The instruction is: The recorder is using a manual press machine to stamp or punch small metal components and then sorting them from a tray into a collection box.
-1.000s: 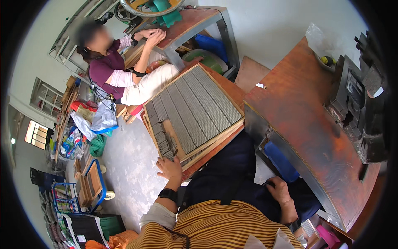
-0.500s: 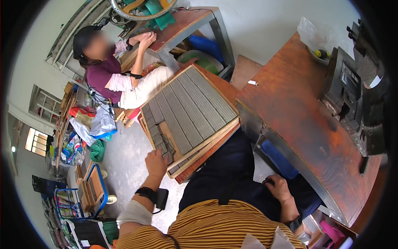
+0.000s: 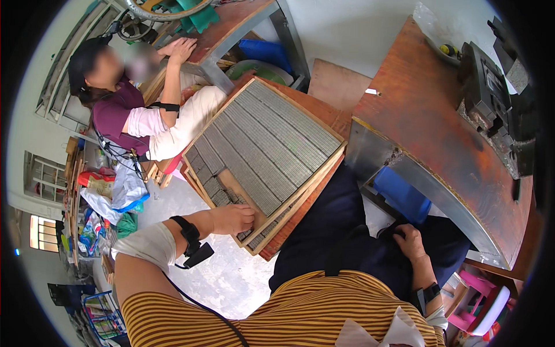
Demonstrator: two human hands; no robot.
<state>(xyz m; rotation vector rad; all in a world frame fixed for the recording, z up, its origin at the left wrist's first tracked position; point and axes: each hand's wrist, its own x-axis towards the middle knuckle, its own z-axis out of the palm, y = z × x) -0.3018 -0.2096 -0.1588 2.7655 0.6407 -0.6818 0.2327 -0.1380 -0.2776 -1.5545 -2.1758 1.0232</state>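
A wooden tray [image 3: 237, 184] lies tilted on a stack at my left front. Long rows of small grey ribbed pieces [image 3: 272, 144] fill most of it. Toward its near left side, loose short grey blocks [image 3: 215, 186] border a bare strip of wood. My left hand [image 3: 232, 219] reaches over the tray's near corner, its fingers curled down at the bare strip by the loose blocks. Whatever is under those fingertips is hidden. On my dark trousers [image 3: 315, 217] lies my right hand [image 3: 411, 242], fingers loosely bent and apart, with nothing visible in it.
A stained workbench [image 3: 416, 115] with a dark metal machine [image 3: 488, 98] stands at the right, a blue bin [image 3: 402, 191] beneath it. Far left, a co-worker [image 3: 124, 115] sits at another bench [image 3: 231, 29]. Bags [image 3: 118, 188] lie on the left. A pink stool [image 3: 471, 301] is at lower right.
My left hand has moved right, from the loose blocks at the tray's edge to over its near corner. My head view has shifted. The right hand stays on my thigh.
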